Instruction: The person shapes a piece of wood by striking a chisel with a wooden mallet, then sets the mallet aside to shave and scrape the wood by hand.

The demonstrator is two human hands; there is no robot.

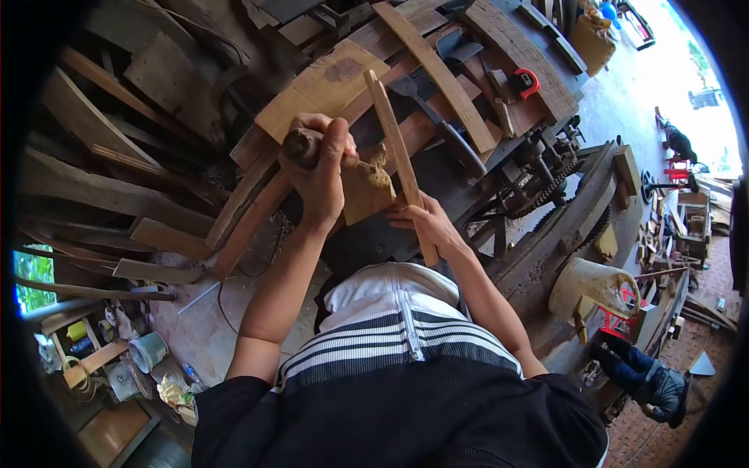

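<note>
My left hand (pixel 318 168) is closed round a tool with a dark, rounded handle (pixel 303 146). Beside its far end is a yellowish, fibrous clump (pixel 378 175); the tip of the tool is hard to make out. My right hand (pixel 429 225) grips a narrow wooden strip (pixel 396 140) near its lower end, and the strip slants up and away. Under the clump lies a small light wooden piece (pixel 368 201). To the right of the strip rests a flat-bladed tool (pixel 441 121) with a dark handle.
A pale board (pixel 331 82), a long light slat (pixel 437 74) and a red tape measure (pixel 525 83) lie on the bench. Toothed machinery (pixel 546 168) and a whitish bucket (pixel 593 288) are at right. One person (pixel 647 378) is at lower right, another (pixel 679 144) farther off.
</note>
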